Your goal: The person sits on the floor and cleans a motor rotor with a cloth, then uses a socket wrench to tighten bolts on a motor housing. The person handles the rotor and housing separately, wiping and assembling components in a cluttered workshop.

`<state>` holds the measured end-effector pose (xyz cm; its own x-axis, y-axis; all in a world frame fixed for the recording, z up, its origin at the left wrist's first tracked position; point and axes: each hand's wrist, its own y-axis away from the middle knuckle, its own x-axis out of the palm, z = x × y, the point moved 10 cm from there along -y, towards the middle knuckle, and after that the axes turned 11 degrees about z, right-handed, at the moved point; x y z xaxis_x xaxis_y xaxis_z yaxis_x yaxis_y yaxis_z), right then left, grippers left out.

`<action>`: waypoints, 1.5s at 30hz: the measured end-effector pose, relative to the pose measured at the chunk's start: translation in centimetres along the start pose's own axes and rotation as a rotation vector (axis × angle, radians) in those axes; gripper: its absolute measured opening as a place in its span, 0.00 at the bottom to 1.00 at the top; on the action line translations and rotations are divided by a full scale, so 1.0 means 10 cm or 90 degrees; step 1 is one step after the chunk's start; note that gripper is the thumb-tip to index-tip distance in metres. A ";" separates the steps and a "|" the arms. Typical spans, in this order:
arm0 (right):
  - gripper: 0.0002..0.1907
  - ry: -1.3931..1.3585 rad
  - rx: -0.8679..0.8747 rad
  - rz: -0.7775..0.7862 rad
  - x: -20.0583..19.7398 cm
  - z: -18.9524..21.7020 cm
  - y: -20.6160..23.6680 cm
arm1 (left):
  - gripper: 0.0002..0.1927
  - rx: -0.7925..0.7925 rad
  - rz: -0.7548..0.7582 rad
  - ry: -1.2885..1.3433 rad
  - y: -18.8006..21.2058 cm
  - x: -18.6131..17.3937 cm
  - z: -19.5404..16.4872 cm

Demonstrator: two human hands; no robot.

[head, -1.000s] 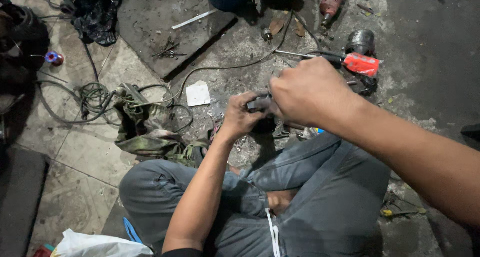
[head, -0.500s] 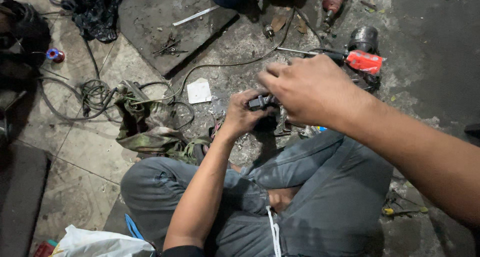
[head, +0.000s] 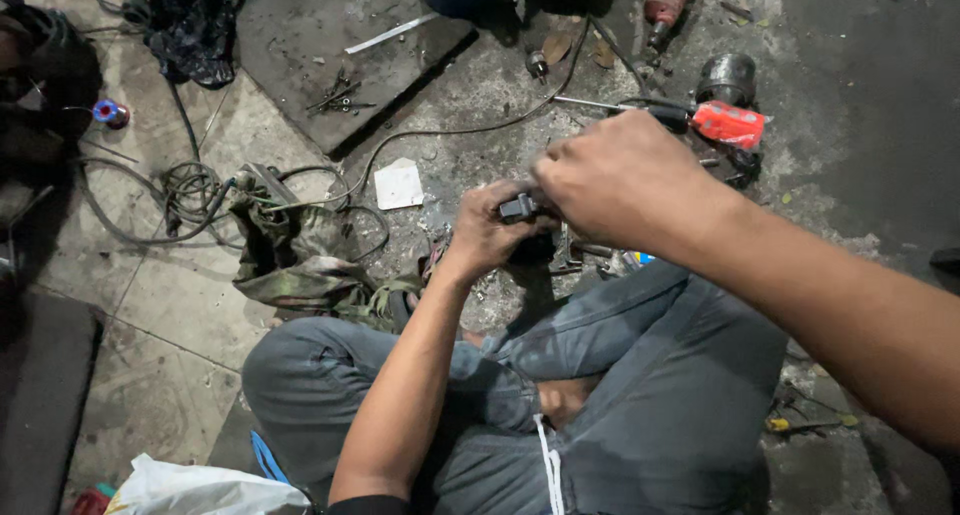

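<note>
- Two hands close on one small dark part (head: 519, 207): the left hand (head: 492, 230) clenches it from below, the right hand (head: 620, 180) clamps over its top, above the person's crossed legs.
- Judging by the grip, a fitting or twisting step is in hand; next it calls for a steady left hold.
- Beyond the part lies a red-handled tool (head: 722, 123).
- Left of the part: a white paper scrap (head: 398, 185), an olive bag (head: 295, 250), coiled cable (head: 185, 190).
</note>
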<state>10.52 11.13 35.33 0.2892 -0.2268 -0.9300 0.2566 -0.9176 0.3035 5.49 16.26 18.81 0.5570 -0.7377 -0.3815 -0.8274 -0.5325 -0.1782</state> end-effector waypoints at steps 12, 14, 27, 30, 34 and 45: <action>0.24 -0.013 -0.005 -0.018 -0.10 0.03 0.03 | 0.18 0.014 -0.014 0.005 0.02 0.00 0.02; 0.19 -0.009 0.029 0.065 0.02 -0.02 0.02 | 0.20 0.039 -0.018 0.023 0.02 0.00 -0.01; 0.14 -0.017 0.004 0.004 -0.08 0.00 0.04 | 0.21 -0.054 0.059 0.146 -0.06 0.28 0.34; 0.12 -0.015 -0.008 -0.038 -0.13 -0.01 0.06 | 0.21 -0.023 0.058 0.161 -0.12 0.32 0.39; 0.14 -0.025 -0.021 -0.049 -0.12 0.02 0.07 | 0.21 0.030 0.009 0.122 -0.08 0.34 0.39; 0.20 -0.006 -0.023 -0.050 -0.11 0.02 0.11 | 0.18 0.193 0.068 0.141 -0.18 0.31 0.24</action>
<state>10.32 10.33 36.60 0.2582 -0.1582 -0.9531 0.3114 -0.9202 0.2371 8.55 15.88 15.78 0.4413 -0.8716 -0.2134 -0.8468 -0.3258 -0.4204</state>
